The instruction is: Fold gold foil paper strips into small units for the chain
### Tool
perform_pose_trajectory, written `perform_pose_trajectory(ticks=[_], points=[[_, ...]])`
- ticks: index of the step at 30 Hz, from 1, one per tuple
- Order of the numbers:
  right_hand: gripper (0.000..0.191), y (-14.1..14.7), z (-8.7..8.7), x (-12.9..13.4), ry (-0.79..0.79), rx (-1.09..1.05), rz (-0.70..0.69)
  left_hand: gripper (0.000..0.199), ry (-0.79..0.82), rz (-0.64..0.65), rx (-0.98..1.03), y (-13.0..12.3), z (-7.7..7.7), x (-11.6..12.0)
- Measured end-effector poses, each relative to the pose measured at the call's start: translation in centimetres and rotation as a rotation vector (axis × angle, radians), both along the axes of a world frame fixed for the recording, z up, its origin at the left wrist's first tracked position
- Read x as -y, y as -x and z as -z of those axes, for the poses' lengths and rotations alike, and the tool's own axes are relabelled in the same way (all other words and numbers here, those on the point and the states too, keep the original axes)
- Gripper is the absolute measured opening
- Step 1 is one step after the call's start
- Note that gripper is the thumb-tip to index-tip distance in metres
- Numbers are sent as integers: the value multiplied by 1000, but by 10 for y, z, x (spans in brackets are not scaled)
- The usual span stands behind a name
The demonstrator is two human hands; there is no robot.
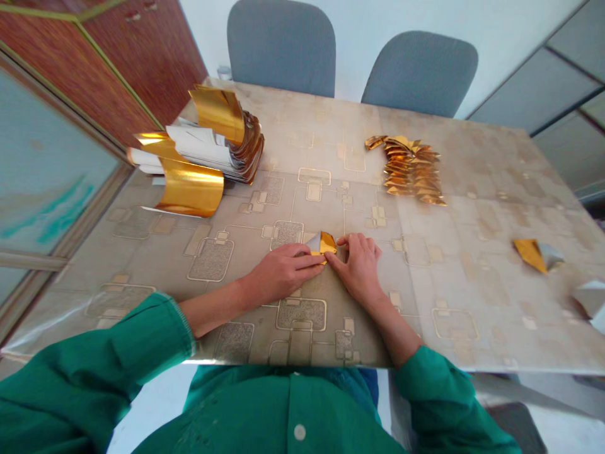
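Note:
A small piece of gold foil paper (pixel 328 243), partly folded with a pale silvery side showing at its left, lies on the patterned table in front of me. My left hand (pixel 286 270) presses on its left and near edge with fingers held together. On the other side, my right hand (pixel 358 265) pinches the paper's right corner between thumb and bent fingers.
Gold and white sheets (pixel 201 145) are stacked at the back left of the table (pixel 302 208). Folded gold pieces (pixel 413 167) stand in rows at the back right. A loose folded piece (pixel 530 254) and white paper (pixel 590 297) lie far right. Two grey chairs (pixel 282 47) are behind.

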State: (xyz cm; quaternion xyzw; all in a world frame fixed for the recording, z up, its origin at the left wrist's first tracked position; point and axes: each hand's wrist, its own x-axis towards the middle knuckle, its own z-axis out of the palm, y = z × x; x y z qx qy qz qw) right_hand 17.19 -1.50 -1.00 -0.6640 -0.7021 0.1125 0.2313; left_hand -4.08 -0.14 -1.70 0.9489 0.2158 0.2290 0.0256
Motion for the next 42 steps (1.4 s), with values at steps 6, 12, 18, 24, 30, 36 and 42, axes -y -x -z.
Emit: perform_pose_trajectory(ticks=[6, 12, 18, 24, 30, 36, 42], points=[[15, -6, 0, -1, 16, -64, -16, 29, 11, 24, -12, 0, -3, -1], [15, -7, 0, -3, 3, -64, -28, 32, 30, -8, -16, -2, -6, 2], [21, -2, 0, -2, -14, 23, -11, 32, 49, -14, -16, -2, -2, 4], [10, -11, -3, -6, 33, -67, -31, 36, 70, 27, -35, 2, -3, 2], [21, -17, -4, -9, -10, -41, -219, 39, 66, 10, -31, 2, -1, 3], [15, -20, -5, -11, -31, -7, -291, 37, 40, 19, -17, 2, 1, 2], [13, -28, -2, -15, -38, -73, -343, 36, 5, 37, -8, 4, 1, 2]])
